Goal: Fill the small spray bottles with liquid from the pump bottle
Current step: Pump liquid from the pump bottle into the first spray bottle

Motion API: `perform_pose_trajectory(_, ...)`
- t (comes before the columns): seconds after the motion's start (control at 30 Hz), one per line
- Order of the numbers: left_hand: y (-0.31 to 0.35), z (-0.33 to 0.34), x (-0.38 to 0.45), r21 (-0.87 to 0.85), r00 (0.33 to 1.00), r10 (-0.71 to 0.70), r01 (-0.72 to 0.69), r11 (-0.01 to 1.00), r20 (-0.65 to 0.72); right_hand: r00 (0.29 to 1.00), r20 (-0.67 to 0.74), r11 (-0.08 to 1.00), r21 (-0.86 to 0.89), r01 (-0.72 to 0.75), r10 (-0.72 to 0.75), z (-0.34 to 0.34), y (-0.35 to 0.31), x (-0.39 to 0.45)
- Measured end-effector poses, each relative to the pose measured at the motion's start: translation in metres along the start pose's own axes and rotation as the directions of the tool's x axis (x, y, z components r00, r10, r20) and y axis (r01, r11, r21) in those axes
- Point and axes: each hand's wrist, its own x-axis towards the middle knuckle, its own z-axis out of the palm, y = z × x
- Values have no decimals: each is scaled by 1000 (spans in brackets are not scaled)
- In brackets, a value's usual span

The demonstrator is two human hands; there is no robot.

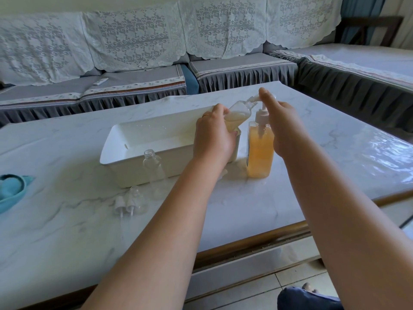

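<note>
Left hand (212, 135) in the middle of the frame, fingers wrapped tight around a small spray bottle (237, 115). Bottle tipped on its side, open neck pointing up and right, touching the nozzle of the pump bottle (260, 151). Pale yellow liquid pooled in the low part of the small bottle.

Right hand (283, 128) just right of centre, resting on top of the white pump head (263, 113), pointer finger stretched out along the spout. Fingers loosely curled, pressing down, not gripping anything. Pump bottle standing upright on the marble table (312, 175), mostly full of orange liquid.

White tray (125, 151) left of centre, touching the left hand at its right end. Empty clear bottle (154, 168) standing upright just in front of the tray, no cap on. Below it, lower left of centre, two white spray tops (124, 205) lying on the table, and a clear cap (135, 193) just beside them.

Blue cloth (11, 191) at the far left edge. Grey sofa (134, 86) with lace covers across the top of the frame. White remote (100, 81) lying on a sofa seat, upper left.
</note>
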Motion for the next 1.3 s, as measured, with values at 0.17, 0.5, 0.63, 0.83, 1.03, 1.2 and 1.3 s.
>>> perform_pose_trajectory(0.17,0,0,1,8,1000,-7,7,1000,-8,1000,-2,1000,-5,23,-23,0,-4,2)
perform_pose_trajectory(0.5,-1,4,-4,41,1000,-15,14,999,15,1000,-10,1000,-10,28,-28,-2,-1,0)
perform_pose_trajectory(0.63,2,0,-3,9,1000,5,-5,1000,-5,1000,12,999,-46,-7,8,-2,-3,-6)
perform_pose_trajectory(0.83,2,-1,-2,10,1000,-4,4,1000,-4,999,27,999,-33,-23,23,-4,-6,-9)
perform_pose_trajectory(1.03,1,0,-2,11,1000,2,-2,1000,-10,1000,5,1000,-8,-4,4,0,-9,-7)
perform_pose_trajectory(1.2,-2,1,-4,38,1000,-8,7,999,14,999,45,1000,22,7,-8,-9,-5,-3)
perform_pose_trajectory(1.3,-2,2,-5,37,1000,-14,14,999,17,999,37,1000,12,17,-18,-10,-4,-3)
